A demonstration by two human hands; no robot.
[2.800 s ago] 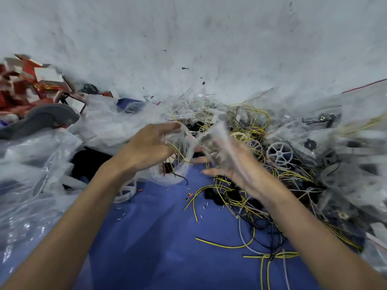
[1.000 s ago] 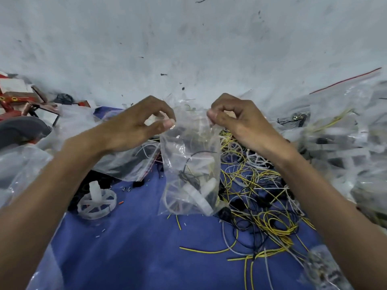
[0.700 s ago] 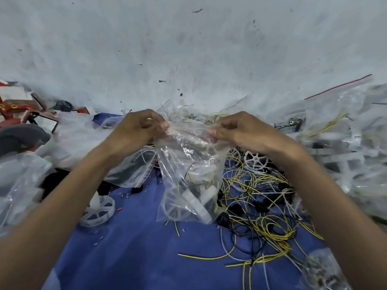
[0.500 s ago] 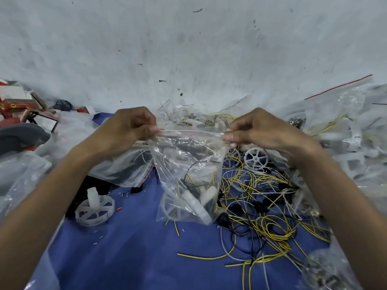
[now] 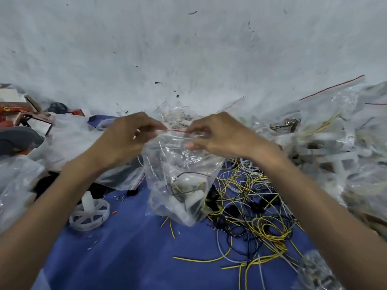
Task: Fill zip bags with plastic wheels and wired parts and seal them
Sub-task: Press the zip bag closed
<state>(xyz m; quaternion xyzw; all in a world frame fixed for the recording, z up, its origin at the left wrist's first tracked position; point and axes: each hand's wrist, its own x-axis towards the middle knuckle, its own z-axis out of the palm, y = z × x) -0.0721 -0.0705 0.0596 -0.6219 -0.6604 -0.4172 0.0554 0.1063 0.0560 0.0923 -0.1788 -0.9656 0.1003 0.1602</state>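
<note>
A clear zip bag (image 5: 180, 181) hangs in the middle, held up by its top edge. The left hand (image 5: 125, 141) pinches the bag's top left corner with curled fingers. The right hand (image 5: 219, 137) pinches the top right side the same way. A thin red strip (image 5: 178, 131) runs along the bag's top between the two hands. Inside the bag, at the bottom, sit white plastic parts (image 5: 188, 197) and a black wire (image 5: 182, 176). The bag's bottom touches the blue mat (image 5: 125, 258). A white wheel (image 5: 89, 212) lies on the mat to the left of the bag. A messy heap of yellow, white and black wires (image 5: 257, 210) lies to the right of the bag. Farther right of the bag is a pile of full bags (image 5: 335, 143).
</note>
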